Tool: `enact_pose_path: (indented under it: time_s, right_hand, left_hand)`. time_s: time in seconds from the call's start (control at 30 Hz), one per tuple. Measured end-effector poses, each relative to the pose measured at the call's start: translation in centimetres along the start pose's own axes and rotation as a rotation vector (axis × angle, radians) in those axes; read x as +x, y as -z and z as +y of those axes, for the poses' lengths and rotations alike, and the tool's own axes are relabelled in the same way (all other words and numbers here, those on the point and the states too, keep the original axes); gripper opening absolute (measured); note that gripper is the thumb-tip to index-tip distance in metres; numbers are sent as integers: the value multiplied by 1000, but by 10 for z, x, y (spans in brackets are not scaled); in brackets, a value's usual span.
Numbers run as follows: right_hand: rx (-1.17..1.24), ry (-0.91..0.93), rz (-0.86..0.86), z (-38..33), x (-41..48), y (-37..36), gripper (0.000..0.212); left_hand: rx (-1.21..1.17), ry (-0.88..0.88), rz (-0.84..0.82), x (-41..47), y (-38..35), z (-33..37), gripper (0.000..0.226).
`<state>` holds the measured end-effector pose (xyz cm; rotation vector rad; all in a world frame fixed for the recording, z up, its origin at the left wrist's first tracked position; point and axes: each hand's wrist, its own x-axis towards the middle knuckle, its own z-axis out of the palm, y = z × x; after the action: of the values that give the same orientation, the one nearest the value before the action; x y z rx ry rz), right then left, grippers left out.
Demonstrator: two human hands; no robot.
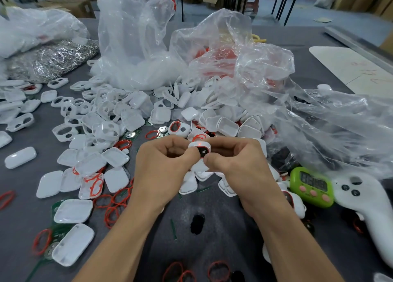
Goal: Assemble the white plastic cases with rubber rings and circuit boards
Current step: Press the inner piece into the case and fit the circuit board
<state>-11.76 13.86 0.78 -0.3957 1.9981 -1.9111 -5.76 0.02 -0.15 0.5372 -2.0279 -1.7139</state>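
Left of the left hand, many white case halves, rubber rings and circuit boards lie loose on the tabletop: most work remains. Both hands, it and the right hand, pinch one case between them, ring and board apparently fitted.

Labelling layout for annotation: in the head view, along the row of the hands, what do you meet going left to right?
From the left: lone closed white case → left hand → held case, which both hands pinch → right hand → green timer → white controller.
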Motion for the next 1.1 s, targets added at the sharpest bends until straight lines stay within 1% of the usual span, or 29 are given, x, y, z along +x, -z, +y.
enact_pose_path:
  time_s: [0.07,0.2,0.3,0.4,0.47,0.57,0.67,0.73,0.83,0.9,1.0,1.1]
  right_hand:
    - [6,-9,-1,1,-1,-1,32]
    - [1,-38,21,1,-1,-5,33]
    - [15,-27,21,-1,0,-5,35]
    - [6,-11,9,-1,-1,-5,38]
    - [-6,-12,25,2,-2,-6,37]
    - [-10,-11,30,2,-2,-7,34]
    - [1,14,33,-1,-1,-5,25]
    - [12,16,64,-2,-1,-4,19]
    - [-76,44,136,-1,-2,-5,18]
    - [-162,67,199,1,-4,-9,20]
    - [-233,105,279,3,-6,-17,20]
    - [-251,110,296,3,-6,-17,16]
  left_hand:
    - [-24,17,23,1,0,-1,23]
    - [-19,13,48,3,0,-3,20]
    - [-20,-11,12,3,-2,-3,19]
    - [-21,-53,-49,2,-1,-3,11]
    - [6,-102,-44,2,1,-4,17]
    - [73,-150,18,1,0,-4,17]
    - [92,-142,-25,1,0,-2,7]
    - [118,-164,-52,1,2,-1,4]
    - [133,-192,17,-3,4,-1,20]
    - [112,-178,73,-6,2,-2,25]
    - [118,-169,130,-10,-1,-1,28]
    - [98,-124,83,-10,-3,0,22]
